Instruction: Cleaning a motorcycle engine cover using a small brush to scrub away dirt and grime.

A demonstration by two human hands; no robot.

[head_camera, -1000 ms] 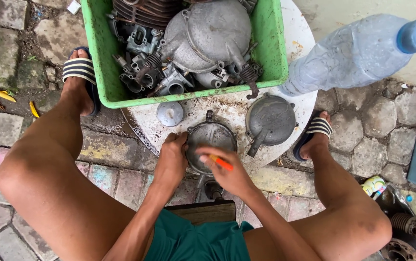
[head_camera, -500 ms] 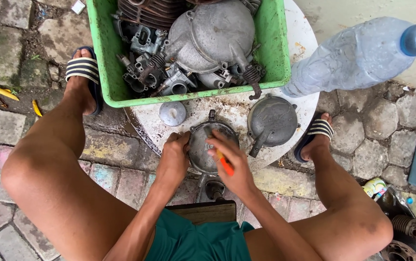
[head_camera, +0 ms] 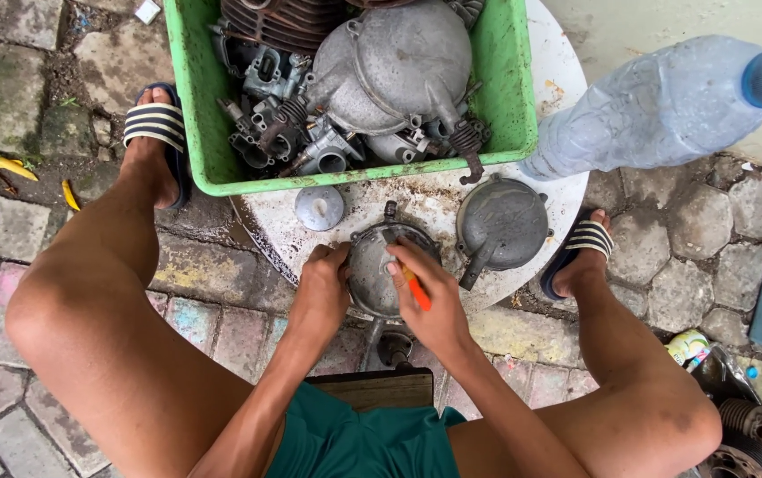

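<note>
the left hand (head_camera: 321, 288) grips the left rim of a round grey metal cover (head_camera: 379, 270), fingers curled tight on its edge. the cover lies at the near edge of a round white table (head_camera: 416, 199), partly over the rim, right in front of the person. the right hand (head_camera: 434, 296) rests on the right side of the cover, closed around a tool with an orange handle (head_camera: 415, 289); the tip is hidden under the fingers, so what kind of tool it is cannot be told.

just right of the cover, apart from it, lies a second grey cover (head_camera: 501, 223) with a stub pointing down toward the table edge. a small round metal cap (head_camera: 320, 207) sits to the upper left, near the left hand but not touching it. behind both stands a green crate (head_camera: 193, 106) filled with engine parts, a large grey casing (head_camera: 394, 71) on top. a clear plastic bottle (head_camera: 655, 106) with a blue cap leans in from the right, above the table edge.

the person squats, a striped sandal (head_camera: 155, 124) left of the crate, another (head_camera: 586, 237) right of the table, on stone paving.
</note>
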